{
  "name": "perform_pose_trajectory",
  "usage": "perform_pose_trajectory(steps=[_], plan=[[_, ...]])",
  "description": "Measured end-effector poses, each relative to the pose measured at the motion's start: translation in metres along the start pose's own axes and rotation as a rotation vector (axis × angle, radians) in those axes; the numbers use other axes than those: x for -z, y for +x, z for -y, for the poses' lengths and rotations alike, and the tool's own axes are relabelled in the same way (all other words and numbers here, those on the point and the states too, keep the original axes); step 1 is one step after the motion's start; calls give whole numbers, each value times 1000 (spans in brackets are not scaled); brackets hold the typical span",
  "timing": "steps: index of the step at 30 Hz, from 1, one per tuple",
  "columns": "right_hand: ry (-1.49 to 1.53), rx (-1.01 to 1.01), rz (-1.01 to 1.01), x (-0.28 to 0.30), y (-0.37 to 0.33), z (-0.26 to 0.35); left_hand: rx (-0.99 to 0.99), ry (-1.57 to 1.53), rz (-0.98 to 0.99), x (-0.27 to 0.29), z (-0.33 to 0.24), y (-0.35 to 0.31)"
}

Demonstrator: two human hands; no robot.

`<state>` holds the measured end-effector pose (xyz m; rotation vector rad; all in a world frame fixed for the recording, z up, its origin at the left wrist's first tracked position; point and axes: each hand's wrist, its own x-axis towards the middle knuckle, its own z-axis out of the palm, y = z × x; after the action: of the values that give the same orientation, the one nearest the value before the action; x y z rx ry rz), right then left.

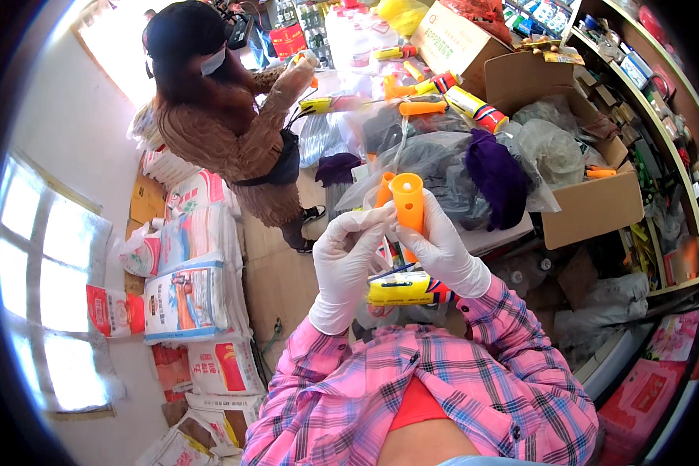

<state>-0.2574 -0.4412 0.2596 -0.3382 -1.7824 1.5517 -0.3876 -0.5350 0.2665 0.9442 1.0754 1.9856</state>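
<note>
In my right hand (441, 247), in a white glove, an orange plastic handle (408, 203) stands upright, with a hole in its side and an opening at the top. My left hand (349, 260), gloved too, is close beside it with fingertips pinched; what they hold, if anything, is too small to tell. Another orange handle (384, 189) shows just behind the fingertips. Below both hands, against my front, lies a paint roller (400, 288) in yellow, red and blue wrapping. A purple cloth (495, 179) rests on clear plastic bags (431, 167) beyond my right hand.
Several wrapped paint rollers (476, 109) lie on the table beyond. An open cardboard box (594, 202) with plastic bags stands to the right, near shelves (660, 132). Stacked sacks (186, 299) line the left wall. Another person (217, 132) works at the far left.
</note>
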Motion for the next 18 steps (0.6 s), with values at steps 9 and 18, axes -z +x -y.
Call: perform_pose_trajectory(steps=[9,18], plan=[[-313,115,-142,2,5,-23,-142,160,-61,-7,10,5],[-299,116,-198,2,10,-18,2,65,-32,-8,17,11]])
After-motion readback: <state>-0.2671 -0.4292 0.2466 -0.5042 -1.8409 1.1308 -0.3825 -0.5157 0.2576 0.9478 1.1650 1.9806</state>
